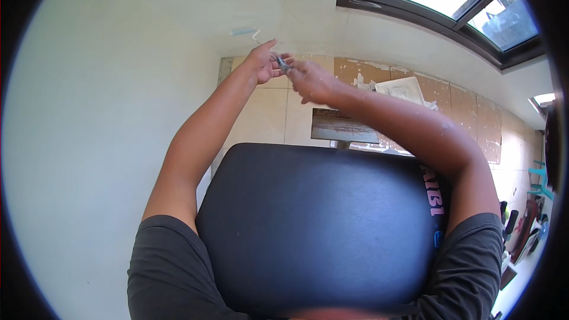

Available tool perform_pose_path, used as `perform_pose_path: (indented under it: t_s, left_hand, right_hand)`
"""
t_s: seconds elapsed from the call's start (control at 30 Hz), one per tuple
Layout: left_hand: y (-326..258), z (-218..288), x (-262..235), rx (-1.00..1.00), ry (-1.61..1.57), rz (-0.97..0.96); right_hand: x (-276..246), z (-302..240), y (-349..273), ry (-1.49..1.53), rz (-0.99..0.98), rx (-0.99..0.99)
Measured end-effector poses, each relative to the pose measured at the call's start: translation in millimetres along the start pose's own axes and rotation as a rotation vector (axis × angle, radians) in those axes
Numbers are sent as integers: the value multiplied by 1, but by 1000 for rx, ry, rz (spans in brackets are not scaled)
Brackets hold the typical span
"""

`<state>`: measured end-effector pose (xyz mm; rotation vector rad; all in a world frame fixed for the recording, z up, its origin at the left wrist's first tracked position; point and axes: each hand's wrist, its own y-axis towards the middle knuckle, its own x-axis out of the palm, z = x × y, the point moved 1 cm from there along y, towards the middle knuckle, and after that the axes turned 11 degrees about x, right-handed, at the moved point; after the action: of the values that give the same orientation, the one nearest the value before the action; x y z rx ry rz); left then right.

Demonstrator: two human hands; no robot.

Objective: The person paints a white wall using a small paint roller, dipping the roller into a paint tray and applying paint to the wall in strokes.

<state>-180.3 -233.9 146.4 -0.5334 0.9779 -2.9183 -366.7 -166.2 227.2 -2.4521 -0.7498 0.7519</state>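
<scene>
- Head view: right hand (315, 82) is gripping a paint roller (242, 31), fingers clamped.
- Left hand (265, 64) is holding fingers apart nearby.
- Pink lettering (434, 192) is edging a black panel (320, 219).

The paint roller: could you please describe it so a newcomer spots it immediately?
Below and left of the dark-framed window, the right hand grips the paint roller. Unlike the white tray, it has a slim pale-blue sleeve on a bent wire.

Pale walls (106, 142) meet a beige tiled floor (261, 112) beside a bright, dark-framed window (456, 24).
</scene>
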Motion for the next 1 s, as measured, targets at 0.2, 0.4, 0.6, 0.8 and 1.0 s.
perform_pose_path:
  t_s: [0.2, 0.4, 0.6, 0.8, 1.0]
  left_hand:
    - [15, -18, -58, 256, -81, 284]
    - [1, -32, -84, 291, 175, 412]
    - [-13, -50, -79, 330, 385, 366]
    - [-20, -60, -68, 499, 715, 344]
    - [-10, -49, -67, 679, 861, 347]
  right_hand:
    - [52, 12, -28, -416, 122, -442]
    - [44, 20, -29, -619, 83, -626]
    - [46, 18, -32, -634, 49, -632]
    - [42, 14, -35, -649, -5, -607]
    - [42, 13, -36, -655, -15, -585]
